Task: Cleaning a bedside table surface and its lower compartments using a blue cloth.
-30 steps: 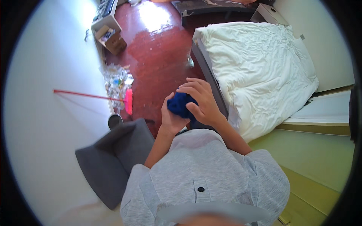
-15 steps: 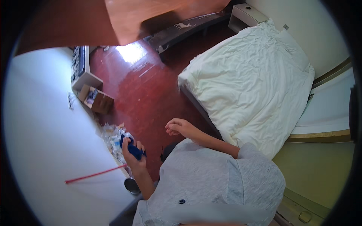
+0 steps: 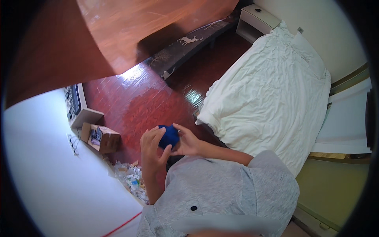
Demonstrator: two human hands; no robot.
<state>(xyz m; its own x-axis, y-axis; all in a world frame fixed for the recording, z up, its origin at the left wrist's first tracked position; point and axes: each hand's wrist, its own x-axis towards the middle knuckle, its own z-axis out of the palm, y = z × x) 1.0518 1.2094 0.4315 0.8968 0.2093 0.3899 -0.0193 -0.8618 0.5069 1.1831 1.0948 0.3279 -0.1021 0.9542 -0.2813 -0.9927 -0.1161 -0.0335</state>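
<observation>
A small dark blue bundle (image 3: 170, 137), soft and cloth-like, is held in front of my chest between both hands. My left hand (image 3: 151, 144) has its fingertips on the bundle's upper left side, with the thumb near its lower edge. From the right, my right hand (image 3: 187, 143) grips it, with the thumb over its top right. Part of the bundle is covered by the fingers, so I cannot tell exactly what kind of item it is.
A bed with a rumpled white quilt (image 3: 264, 102) stands to the right, beside a nightstand (image 3: 258, 21). Along the left wall are an open cardboard box (image 3: 109, 142) and a litter pile (image 3: 134, 179). A dark bench with deer patterns (image 3: 189, 43) is ahead; an orange sheet (image 3: 118, 27) hangs overhead.
The blue bundle has moved right and up in my left hand, and my right hand has come to grip it. My view has shifted, so the room's left side appears lower.
</observation>
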